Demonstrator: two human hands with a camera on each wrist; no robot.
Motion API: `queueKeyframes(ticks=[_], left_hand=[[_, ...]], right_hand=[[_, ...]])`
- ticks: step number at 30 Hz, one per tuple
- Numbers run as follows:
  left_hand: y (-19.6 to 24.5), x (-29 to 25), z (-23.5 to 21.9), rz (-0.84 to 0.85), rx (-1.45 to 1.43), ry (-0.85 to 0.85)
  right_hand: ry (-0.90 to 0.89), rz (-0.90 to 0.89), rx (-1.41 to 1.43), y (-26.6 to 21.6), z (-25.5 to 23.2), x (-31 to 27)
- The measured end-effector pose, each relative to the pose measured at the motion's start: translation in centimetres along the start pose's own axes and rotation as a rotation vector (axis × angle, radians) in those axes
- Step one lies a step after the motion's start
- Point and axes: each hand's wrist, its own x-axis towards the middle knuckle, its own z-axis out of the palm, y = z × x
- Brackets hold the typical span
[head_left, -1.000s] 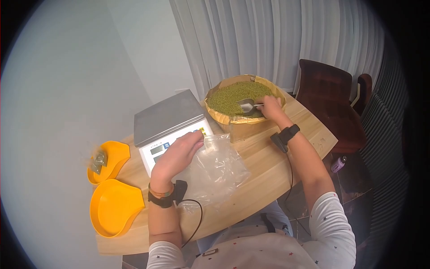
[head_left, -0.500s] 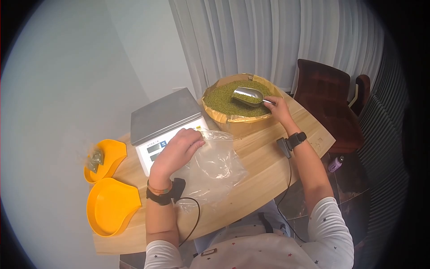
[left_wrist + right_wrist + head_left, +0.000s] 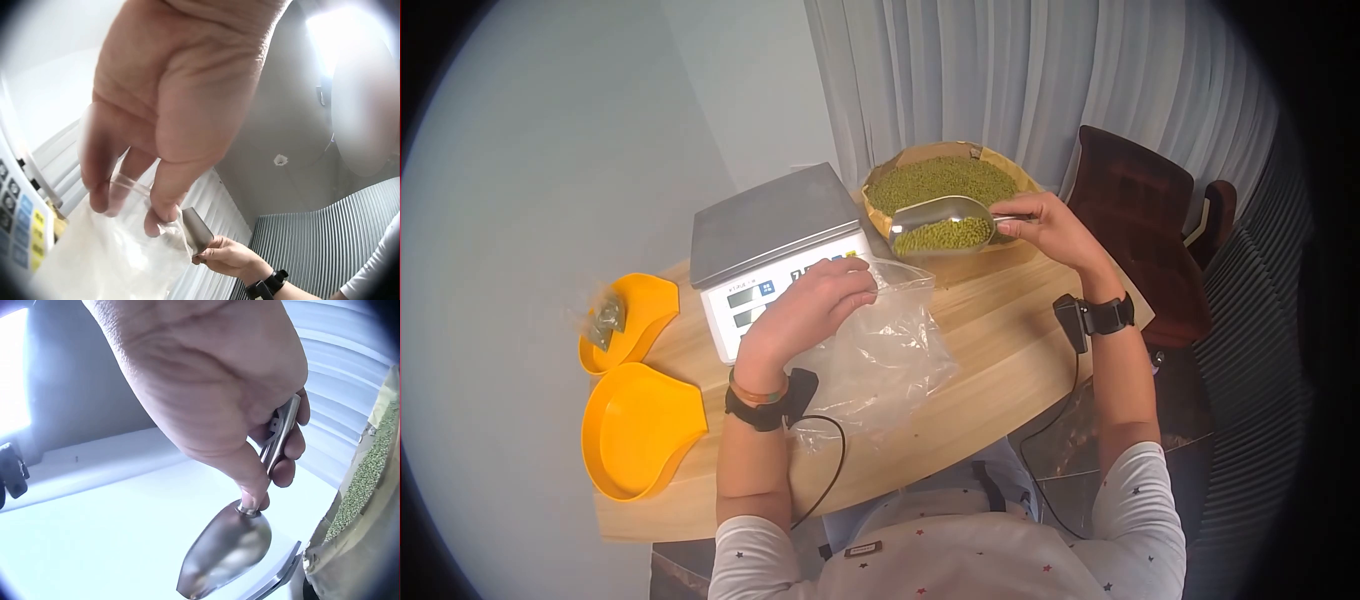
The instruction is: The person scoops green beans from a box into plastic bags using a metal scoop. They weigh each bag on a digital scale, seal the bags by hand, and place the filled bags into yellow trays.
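Note:
My right hand (image 3: 1050, 228) grips the handle of a metal scoop (image 3: 228, 547), fingers and thumb wrapped round it in the right wrist view. Green beans (image 3: 945, 236) that look like mung beans heap in the scoop, in front of the cardboard box's near rim. More beans (image 3: 945, 180) fill the box (image 3: 990, 262). My left hand (image 3: 812, 305) pinches the top of a clear plastic zip bag (image 3: 890, 350). In the left wrist view, the bag's mouth (image 3: 131, 184) spreads between thumb and fingers, and the scoop (image 3: 197, 231) shows just beyond it.
A scale (image 3: 775, 230) with a grey platform stands behind my left hand. Two yellow scoop-shaped trays (image 3: 645, 430) sit at the table's left; the farther holds a small filled bag (image 3: 607, 322). A dark red chair (image 3: 1140, 220) stands beyond the wooden table (image 3: 920, 420).
The right hand has lifted the scoop out of the beans in the box, loaded, and brought it nearer, toward the bag. The left hand keeps its hold on the bag.

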Motion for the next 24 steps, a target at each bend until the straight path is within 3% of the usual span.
queueKeyframes(ticks=[4,6,15,19,21,22,24], left_hand=[[0.2,-0.1,0.2,0.037,-0.005,0.032],[0.3,-0.1,0.4,0.033,-0.012,0.044],[0.9,-0.2,0.2,0.091,-0.056,0.094],[0.3,-0.4,0.0,0.055,-0.012,0.055],[0.3,-0.3,0.0,0.067,-0.044,0.098],[0.4,-0.3,0.0,0.075,-0.076,0.138],[0.9,-0.2,-0.4,0.040,-0.078,0.126]], right_hand=[[-0.060,-0.071,-0.273,-3.1,0.4,-0.1],[-0.007,-0.276,-0.633,-4.9,0.9,-0.5],[0.051,-0.444,-0.856,-9.5,2.7,-0.9],[0.115,-0.417,-0.836,-7.8,1.3,-0.1],[0.277,-0.251,-0.887,-6.1,0.6,0.6],[0.280,-0.251,-0.891,-4.9,0.2,1.0],[0.407,-0.156,-1.100,-1.9,-0.5,2.1]])
